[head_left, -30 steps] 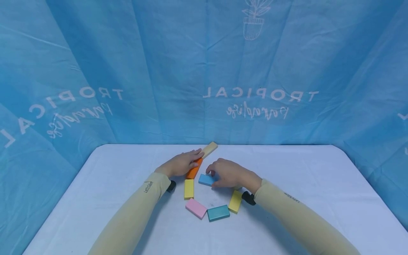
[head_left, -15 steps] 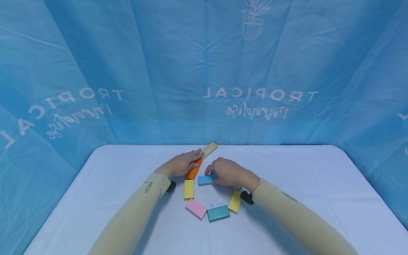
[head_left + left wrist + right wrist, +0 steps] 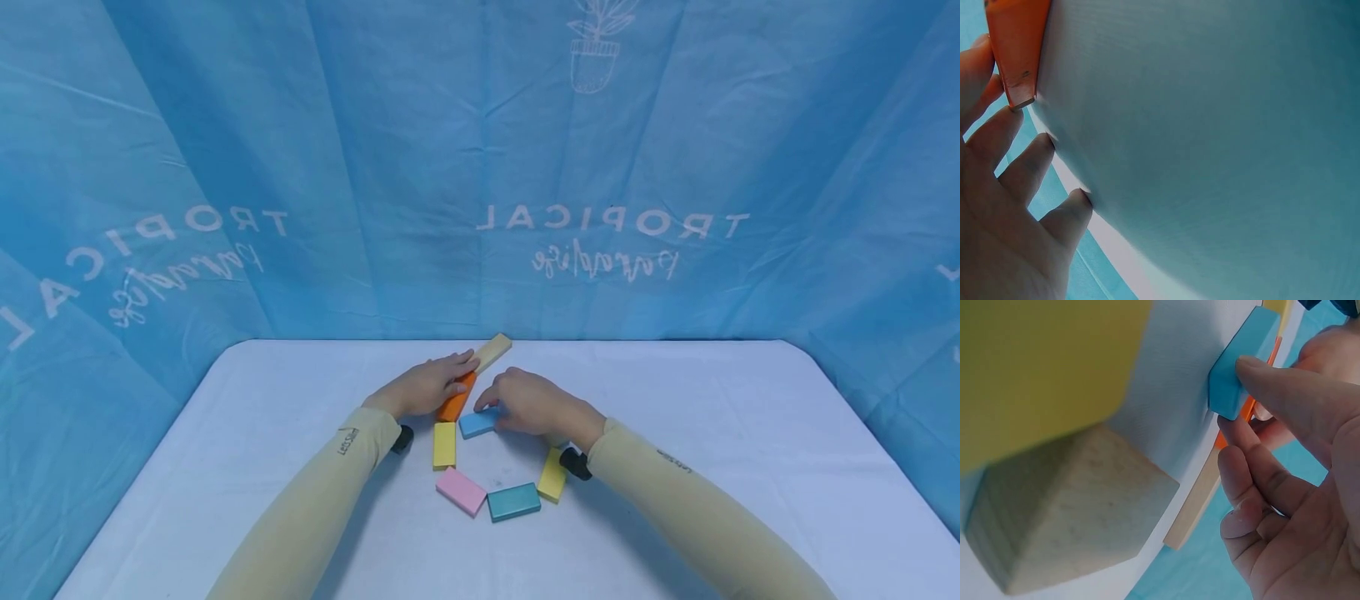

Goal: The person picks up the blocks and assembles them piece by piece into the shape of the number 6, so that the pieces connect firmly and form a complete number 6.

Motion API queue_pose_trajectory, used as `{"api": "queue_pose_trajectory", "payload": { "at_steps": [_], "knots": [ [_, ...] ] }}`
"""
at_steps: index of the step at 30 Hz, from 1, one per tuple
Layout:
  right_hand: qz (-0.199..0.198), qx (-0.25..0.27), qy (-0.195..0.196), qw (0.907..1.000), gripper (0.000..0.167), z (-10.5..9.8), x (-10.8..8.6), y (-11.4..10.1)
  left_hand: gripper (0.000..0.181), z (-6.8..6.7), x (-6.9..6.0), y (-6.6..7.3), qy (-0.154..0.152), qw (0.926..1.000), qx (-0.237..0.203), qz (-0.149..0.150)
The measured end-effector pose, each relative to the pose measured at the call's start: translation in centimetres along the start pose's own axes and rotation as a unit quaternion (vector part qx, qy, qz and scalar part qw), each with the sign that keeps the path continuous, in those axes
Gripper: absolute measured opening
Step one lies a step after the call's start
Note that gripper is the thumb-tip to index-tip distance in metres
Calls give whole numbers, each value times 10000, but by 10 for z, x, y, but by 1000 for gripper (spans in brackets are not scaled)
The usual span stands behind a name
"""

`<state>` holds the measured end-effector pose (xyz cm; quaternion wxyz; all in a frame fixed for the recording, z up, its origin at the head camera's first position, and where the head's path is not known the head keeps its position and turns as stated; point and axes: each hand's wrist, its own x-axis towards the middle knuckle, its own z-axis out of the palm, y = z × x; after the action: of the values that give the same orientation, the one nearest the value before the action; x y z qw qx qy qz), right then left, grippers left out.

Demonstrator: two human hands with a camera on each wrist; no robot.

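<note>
My right hand pinches a light blue block at its right end. In the right wrist view the thumb lies on this blue block, with a fingertip at its lower end. My left hand rests its fingers along an orange block. From the left wrist, fingertips touch the side and end of the orange block; others meet the white surface. A pale wooden block extends beyond the left fingertips. Below the orange block lies a yellow block, close to the blue one.
A pink block, a teal block and another yellow block curve round nearer the body on the white table. A wooden block sits under the right wrist. A blue printed curtain hangs behind.
My right hand has shifted slightly left with the blue block, bringing it nearer the orange and yellow blocks and turning it a little. The left hand stays in place.
</note>
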<state>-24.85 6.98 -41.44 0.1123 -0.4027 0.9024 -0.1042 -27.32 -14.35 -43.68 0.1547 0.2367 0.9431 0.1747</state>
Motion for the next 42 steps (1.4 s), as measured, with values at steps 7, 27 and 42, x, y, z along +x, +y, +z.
{"api": "queue_pose_trajectory", "payload": {
  "at_steps": [7, 27, 42],
  "knots": [
    [-99, -9, 52, 9999, 32, 0, 1, -2, 55, -1, 0, 0, 13, 10000, 28, 51],
    [637, 1109, 335, 9912, 43, -8, -29, 22, 56, 0, 1, 0, -42, 9999, 107, -58],
    [643, 1595, 607, 9832, 47, -1, -72, 54, 55, -2, -2, 1, -96, 9998, 160, 13]
  ]
}}
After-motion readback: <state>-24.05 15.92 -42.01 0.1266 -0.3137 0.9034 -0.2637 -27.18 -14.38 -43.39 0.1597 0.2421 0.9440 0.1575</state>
